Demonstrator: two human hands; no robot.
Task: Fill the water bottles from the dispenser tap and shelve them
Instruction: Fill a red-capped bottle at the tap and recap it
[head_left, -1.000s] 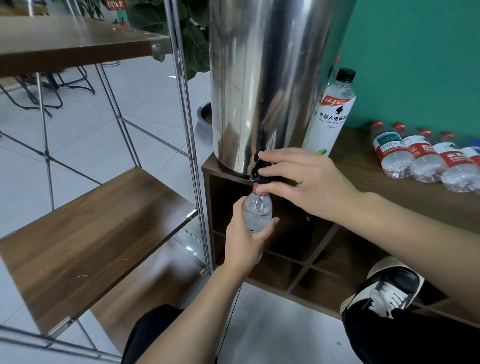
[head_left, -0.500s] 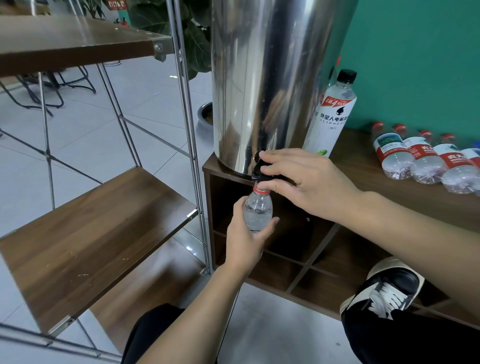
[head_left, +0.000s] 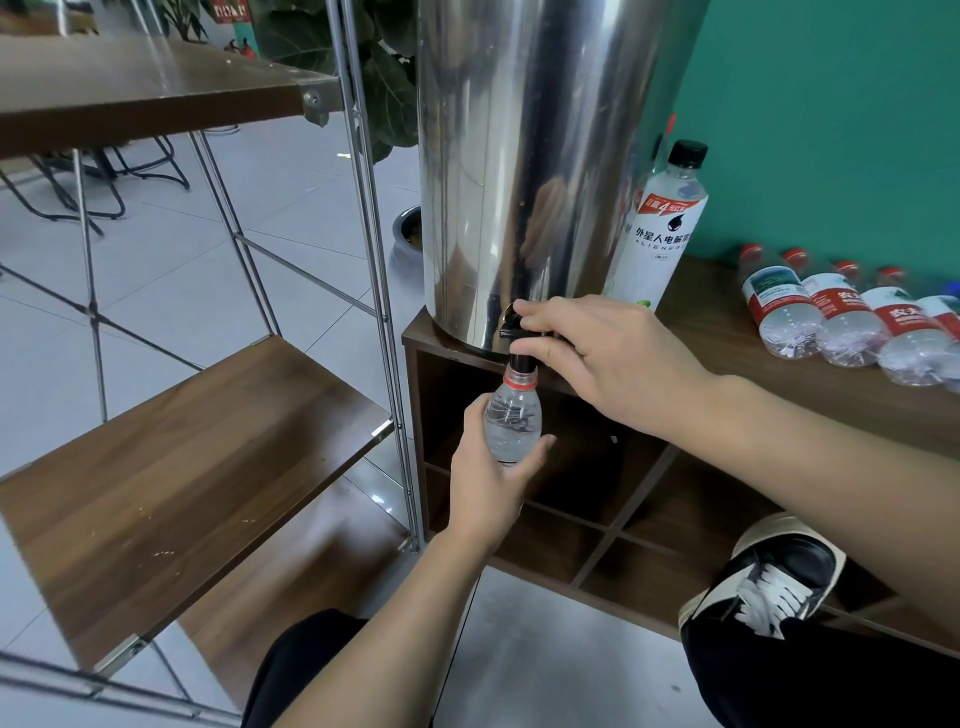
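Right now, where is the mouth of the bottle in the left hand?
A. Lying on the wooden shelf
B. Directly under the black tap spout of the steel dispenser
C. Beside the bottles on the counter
B: the left hand grips the small bottle upright with its neck meeting the black tap, which the right hand holds.

Place: an office lounge or café-like common area, not a home kitchen.
Floor: large pale tiles (head_left: 270, 218).
Wall: painted teal (head_left: 831, 130).
Furniture: metal-framed wooden shelf rack (head_left: 197, 447), low cubby cabinet (head_left: 623, 499), black wire-leg chairs (head_left: 93, 192) beyond.
Drinks: a big steel dispenser (head_left: 524, 156) and a row of bottles (head_left: 847, 322).
Greenery: potted leafy plant (head_left: 384, 88).
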